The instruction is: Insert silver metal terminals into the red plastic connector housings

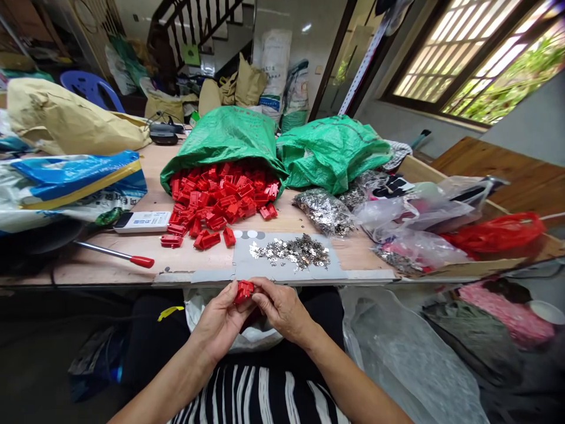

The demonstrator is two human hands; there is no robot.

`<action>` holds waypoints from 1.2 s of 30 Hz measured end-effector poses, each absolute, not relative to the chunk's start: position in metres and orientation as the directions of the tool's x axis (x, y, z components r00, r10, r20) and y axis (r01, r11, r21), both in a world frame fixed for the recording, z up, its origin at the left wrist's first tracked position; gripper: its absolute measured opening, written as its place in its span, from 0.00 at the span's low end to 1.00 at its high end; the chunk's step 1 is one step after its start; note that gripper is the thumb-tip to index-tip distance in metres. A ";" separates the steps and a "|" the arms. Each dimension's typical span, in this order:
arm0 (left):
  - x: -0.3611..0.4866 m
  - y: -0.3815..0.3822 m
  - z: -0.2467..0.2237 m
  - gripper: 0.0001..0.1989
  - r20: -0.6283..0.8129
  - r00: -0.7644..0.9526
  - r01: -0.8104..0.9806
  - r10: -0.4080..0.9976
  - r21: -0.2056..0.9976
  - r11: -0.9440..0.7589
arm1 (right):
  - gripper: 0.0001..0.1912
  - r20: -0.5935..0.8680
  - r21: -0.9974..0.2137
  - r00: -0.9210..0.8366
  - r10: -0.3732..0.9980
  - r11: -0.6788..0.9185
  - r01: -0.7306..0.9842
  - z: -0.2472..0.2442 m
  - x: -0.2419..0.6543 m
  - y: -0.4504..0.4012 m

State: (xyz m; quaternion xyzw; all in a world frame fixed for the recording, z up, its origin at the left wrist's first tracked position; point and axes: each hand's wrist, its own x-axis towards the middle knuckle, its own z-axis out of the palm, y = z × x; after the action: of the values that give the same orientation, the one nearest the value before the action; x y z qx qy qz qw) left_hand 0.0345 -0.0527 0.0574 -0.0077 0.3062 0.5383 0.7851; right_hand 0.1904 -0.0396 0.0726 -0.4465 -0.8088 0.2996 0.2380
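A small red plastic part (pixel 243 291) is held between both hands, just off the table's front edge. My left hand (pixel 220 321) grips it from the left with thumb and fingers. From the right, the fingertips of my right hand (pixel 282 309) close on the same part; whether they also hold a smaller piece is hidden. Beyond the hands, small silvery metal pieces (pixel 304 252) lie spread on a grey mat (pixel 247 268). Many more red parts (pixel 220 197) spill from an open green sack (pixel 233 135) onto the table behind.
A red-tipped lever (pixel 141 261) sticks out at the left, near a white box (pixel 143 221). A second green sack (pixel 331 150), a bag of metal pieces (pixel 324 211) and a red bag (pixel 498 232) stand at the right. A whitish bag (pixel 258 340) hangs below the hands.
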 end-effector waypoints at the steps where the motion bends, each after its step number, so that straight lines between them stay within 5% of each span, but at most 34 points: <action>1: 0.035 -0.053 0.056 0.13 -0.481 0.228 -0.853 0.847 0.320 0.411 | 0.14 0.130 -0.691 -0.478 0.869 0.425 0.584 0.071 0.190 -0.039; 8: 0.032 -0.053 0.042 0.06 -0.397 0.247 -0.822 0.884 0.397 0.408 | 0.19 0.147 -0.763 -0.385 0.911 0.352 0.541 0.052 0.183 -0.031; 12: 0.023 -0.051 0.021 0.11 -0.396 0.108 -0.662 0.912 0.656 0.363 | 0.17 0.078 -0.757 -0.387 0.919 0.307 0.576 0.051 0.179 -0.015; 15: 0.016 -0.049 0.001 0.16 -0.368 -0.041 -0.402 0.929 0.857 0.322 | 0.14 0.136 -0.664 -0.359 0.923 0.354 0.658 0.052 0.171 0.002; 22: 0.011 -0.047 -0.021 0.16 -0.340 -0.026 -0.282 0.940 0.905 0.319 | 0.25 0.125 -0.274 -0.414 0.902 0.433 0.859 0.050 0.135 0.052; 27: 0.006 -0.048 -0.021 0.16 -0.310 0.020 -0.221 0.950 0.926 0.307 | 0.16 0.087 -0.153 -0.462 0.883 0.470 0.869 0.052 0.118 0.078; 31: 0.002 -0.049 -0.012 0.17 -0.342 0.072 -0.354 0.937 0.870 0.344 | 0.10 0.109 -0.240 -0.422 0.900 0.436 0.867 0.057 0.126 0.076; 36: 0.000 -0.051 0.018 0.25 -0.401 0.149 -0.608 0.904 0.684 0.404 | 0.04 0.066 -0.662 -0.514 0.856 0.422 0.619 0.071 0.157 0.036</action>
State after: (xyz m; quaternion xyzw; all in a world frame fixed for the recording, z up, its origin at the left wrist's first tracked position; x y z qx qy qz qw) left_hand 0.0002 -0.0510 0.0175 0.1844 0.4015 0.5140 0.7353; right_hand 0.1568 0.0356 0.0711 -0.4502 -0.8189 0.2935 0.2014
